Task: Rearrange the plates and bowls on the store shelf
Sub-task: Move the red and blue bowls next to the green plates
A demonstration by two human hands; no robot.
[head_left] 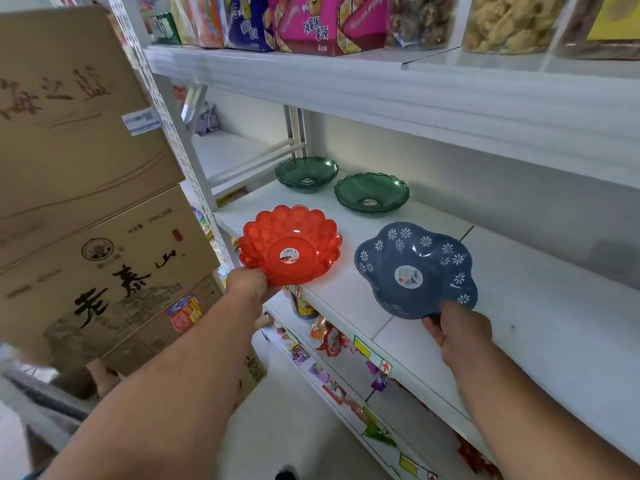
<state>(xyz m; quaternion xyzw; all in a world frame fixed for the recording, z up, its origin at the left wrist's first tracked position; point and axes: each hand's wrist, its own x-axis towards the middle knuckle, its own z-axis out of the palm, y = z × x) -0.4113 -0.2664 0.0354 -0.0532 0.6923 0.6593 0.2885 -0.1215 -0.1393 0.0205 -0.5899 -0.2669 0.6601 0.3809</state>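
My left hand (247, 285) grips the near rim of a red scalloped plastic bowl (290, 244), held tilted above the front left edge of the white shelf (540, 306). My right hand (460, 332) holds a blue flower-shaped bowl with white daisy prints (415, 268) by its near edge, tilted over the shelf's front. Two green transparent bowls stand upright further back on the shelf, one at the far left (306, 174), the other (371, 192) just to its right.
Stacked cardboard boxes (86, 202) stand close at the left. An upper shelf (381, 84) carrying snack packs overhangs the bowls. Lower shelves (363, 386) hold snack packets. A bare stretch of white shelf lies to the right of the blue bowl.
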